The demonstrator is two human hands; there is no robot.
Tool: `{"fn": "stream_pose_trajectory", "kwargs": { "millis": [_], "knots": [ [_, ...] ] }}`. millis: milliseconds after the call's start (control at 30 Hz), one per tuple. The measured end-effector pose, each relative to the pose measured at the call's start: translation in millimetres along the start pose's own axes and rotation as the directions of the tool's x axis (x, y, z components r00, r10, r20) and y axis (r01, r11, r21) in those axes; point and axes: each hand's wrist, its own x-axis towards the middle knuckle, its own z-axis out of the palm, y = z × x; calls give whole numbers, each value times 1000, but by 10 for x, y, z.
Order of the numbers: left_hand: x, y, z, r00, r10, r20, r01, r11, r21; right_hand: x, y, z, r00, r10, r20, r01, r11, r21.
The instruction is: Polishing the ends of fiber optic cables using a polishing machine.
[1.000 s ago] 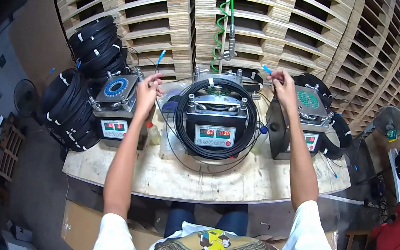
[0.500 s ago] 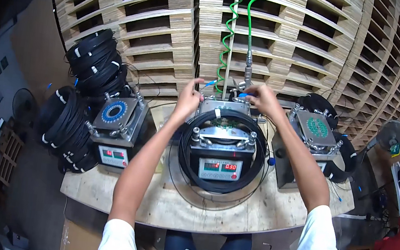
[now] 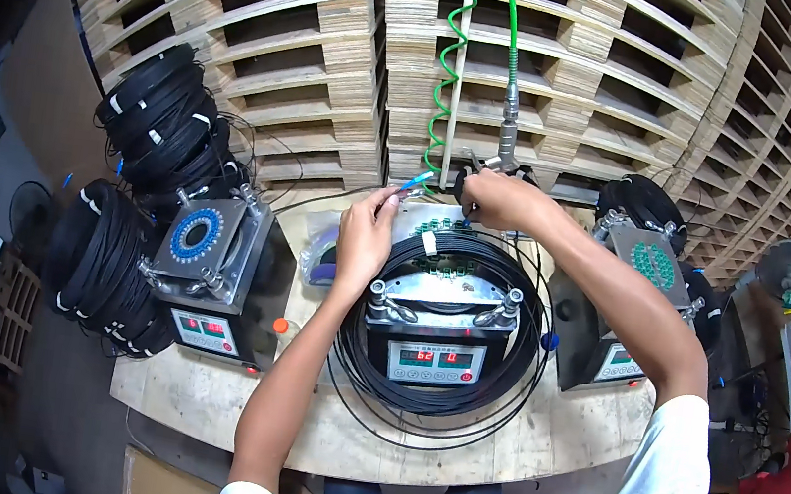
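Note:
My left hand pinches a slim light-blue cable connector that sticks up past the fingertips. It is beside the back left of the middle machine. My right hand is closed over the back of that machine's ring of green slots. Its fingers point down at the slots, and what they hold is mostly hidden. A coil of black cable with a white tie hangs around the middle machine, encircling its lit display panel. Metal clamp knobs stand at the machine's front corners.
A left machine has a blue ring on top; a right machine has green slots. Black cable coils are stacked at far left. An orange-capped bottle stands by my left forearm. Wooden pallets rise behind the bench.
My right hand has moved forward and left, down onto the ring of green slots. My left hand still holds the blue connector. The view has shifted slightly, and the middle display's digits differ.

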Motion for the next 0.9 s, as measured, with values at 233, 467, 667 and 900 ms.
{"fn": "stream_pose_trajectory", "kwargs": {
  "millis": [233, 467, 667, 900],
  "knots": [
    [-18, 24, -22, 999, -44, 9, 43, 998, 55, -99, -95, -55, 996, 55, -67, -52, 998, 43],
    [-39, 90, -39, 998, -61, 9, 61, 998, 10, -89, -248, -155, 999, 51, 9, -51, 999, -4],
    [-54, 36, -28, 997, -69, -28, 71, 995, 76, -36, -381, -177, 995, 92, 34, -86, 986, -140],
    [-41, 57, -30, 995, -98, -13, 98, 995, 33, 140, -490, -79, 997, 52, 57, -35, 965, -261]
  ]
}}
